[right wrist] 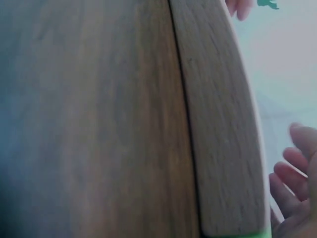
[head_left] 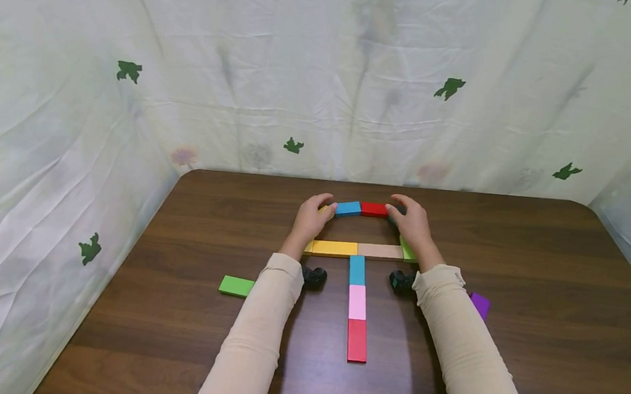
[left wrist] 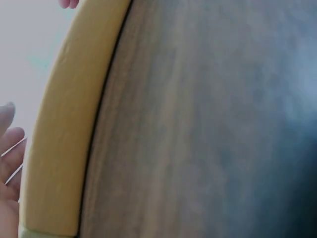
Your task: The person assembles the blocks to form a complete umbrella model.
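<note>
My left hand (head_left: 310, 220) curls its thumb and fingers around a yellow block (head_left: 323, 209) at the left end of a far row. Beside it in that row lie a blue block (head_left: 348, 209) and a red block (head_left: 374, 209). At the row's right end, my right hand (head_left: 412, 224) has its thumb and fingers around a dark block (head_left: 400, 209), mostly covered. Nearer lies a crossbar of a yellow-orange block (head_left: 335, 248) and a tan block (head_left: 380, 252). The left wrist view shows a yellow block (left wrist: 64, 129); a tan block (right wrist: 223, 124) fills part of the right wrist view.
Below the crossbar run a teal block (head_left: 357, 270), a pink block (head_left: 358, 302) and a red-pink block (head_left: 357, 340). A lime block (head_left: 408, 251) touches the tan one. A green block (head_left: 236, 286) and a purple block (head_left: 480, 305) lie beside the forearms on the brown table (head_left: 560, 340).
</note>
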The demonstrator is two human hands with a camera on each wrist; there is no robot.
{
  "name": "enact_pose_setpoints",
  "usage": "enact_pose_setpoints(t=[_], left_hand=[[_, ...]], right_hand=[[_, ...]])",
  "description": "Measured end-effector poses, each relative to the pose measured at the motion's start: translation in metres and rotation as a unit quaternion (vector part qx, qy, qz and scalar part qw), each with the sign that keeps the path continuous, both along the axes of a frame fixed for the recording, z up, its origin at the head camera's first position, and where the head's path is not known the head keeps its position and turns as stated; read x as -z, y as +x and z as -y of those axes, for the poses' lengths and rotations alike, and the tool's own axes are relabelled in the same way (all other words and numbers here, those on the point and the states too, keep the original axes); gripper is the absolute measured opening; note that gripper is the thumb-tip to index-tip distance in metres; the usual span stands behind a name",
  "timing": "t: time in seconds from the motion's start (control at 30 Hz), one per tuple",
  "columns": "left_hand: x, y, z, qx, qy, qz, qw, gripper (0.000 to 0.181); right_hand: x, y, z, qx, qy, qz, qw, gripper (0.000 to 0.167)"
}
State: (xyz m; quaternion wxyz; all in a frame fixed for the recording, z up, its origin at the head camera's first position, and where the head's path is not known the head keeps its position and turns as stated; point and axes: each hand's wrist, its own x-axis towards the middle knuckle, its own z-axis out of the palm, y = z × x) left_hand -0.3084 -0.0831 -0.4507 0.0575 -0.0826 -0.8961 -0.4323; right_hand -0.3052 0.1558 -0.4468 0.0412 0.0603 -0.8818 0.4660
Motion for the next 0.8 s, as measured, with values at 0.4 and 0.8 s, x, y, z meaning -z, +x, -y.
enact_pose_setpoints(t=[0.4,0.8], left_hand=[[-0.007,0.004,0.002,-0.05,0.105,-0.085,0.9896,0.035],[-0.041,0.016,0.0,-0.009,0.112,-0.117,0.9867,0.041]], right_hand=[[-0.018,0.009,-0.001,-0.005,-0.048,-0.024,0.9986,0.06],[-0.047,0.035,-0.002,-0.027,-0.052,-0.071,0.9958,0.068]])
